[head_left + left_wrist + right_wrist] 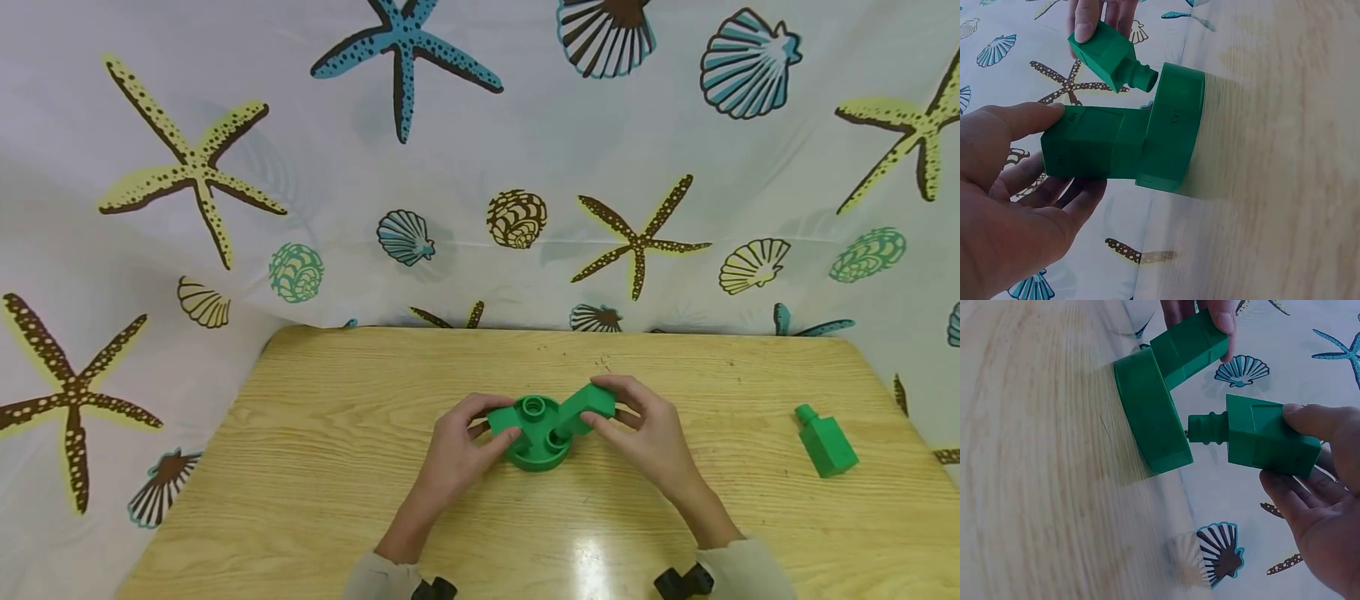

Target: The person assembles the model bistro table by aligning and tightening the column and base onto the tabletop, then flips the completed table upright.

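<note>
A round green base (538,464) with open ring sockets stands on the table. My left hand (459,450) pinches a green block (1085,140) between thumb and fingers; the block stands up from the left side of the base (1175,125). With thumb and fingertips, my right hand (654,435) holds a second green block (1266,434), which has a ridged round peg. That block is tilted, its peg pointing at the right front socket. In the right wrist view the peg's tip is at the edge of the base (1147,412); whether it sits inside the socket cannot be told.
Another green block with a ridged peg (827,447) lies on the right side of the wooden table (337,417). Behind the table hangs a white cloth (465,167) printed with starfish and shells.
</note>
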Available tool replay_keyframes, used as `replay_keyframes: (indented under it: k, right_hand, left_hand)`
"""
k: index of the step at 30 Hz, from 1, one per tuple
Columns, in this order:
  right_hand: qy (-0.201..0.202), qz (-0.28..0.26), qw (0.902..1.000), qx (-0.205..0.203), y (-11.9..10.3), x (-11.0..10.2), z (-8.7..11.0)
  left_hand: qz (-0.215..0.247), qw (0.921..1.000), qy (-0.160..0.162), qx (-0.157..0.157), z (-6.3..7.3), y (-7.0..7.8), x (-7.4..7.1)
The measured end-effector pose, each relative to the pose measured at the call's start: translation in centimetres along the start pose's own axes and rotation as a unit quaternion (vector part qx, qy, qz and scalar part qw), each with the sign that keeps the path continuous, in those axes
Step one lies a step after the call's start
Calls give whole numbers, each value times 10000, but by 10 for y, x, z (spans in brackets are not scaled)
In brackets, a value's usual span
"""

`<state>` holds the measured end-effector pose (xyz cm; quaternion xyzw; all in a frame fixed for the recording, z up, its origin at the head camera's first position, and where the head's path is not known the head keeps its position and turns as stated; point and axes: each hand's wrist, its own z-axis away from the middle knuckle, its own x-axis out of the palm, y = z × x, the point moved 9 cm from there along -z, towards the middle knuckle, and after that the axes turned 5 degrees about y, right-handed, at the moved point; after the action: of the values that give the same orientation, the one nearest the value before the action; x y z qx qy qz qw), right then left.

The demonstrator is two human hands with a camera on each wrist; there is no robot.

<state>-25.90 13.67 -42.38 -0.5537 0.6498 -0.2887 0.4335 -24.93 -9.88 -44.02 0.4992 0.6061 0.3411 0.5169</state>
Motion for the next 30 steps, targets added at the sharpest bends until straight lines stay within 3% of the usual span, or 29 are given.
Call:
replay_keyframes:
  k: [8, 21, 30]
  right_hand:
    - [-129, 143, 9998, -86, -2, 13, 3]
    - [-212, 533, 9958, -713, -11, 25, 7]
    - [-631, 533, 9947, -612, -6, 31, 8]
  left_hand:
    - [61, 10000, 7, -27, -1, -2, -1]
    - [135, 9999, -15, 54, -1, -2, 1]
    - [124, 9999, 8, -32, 0, -3, 0]
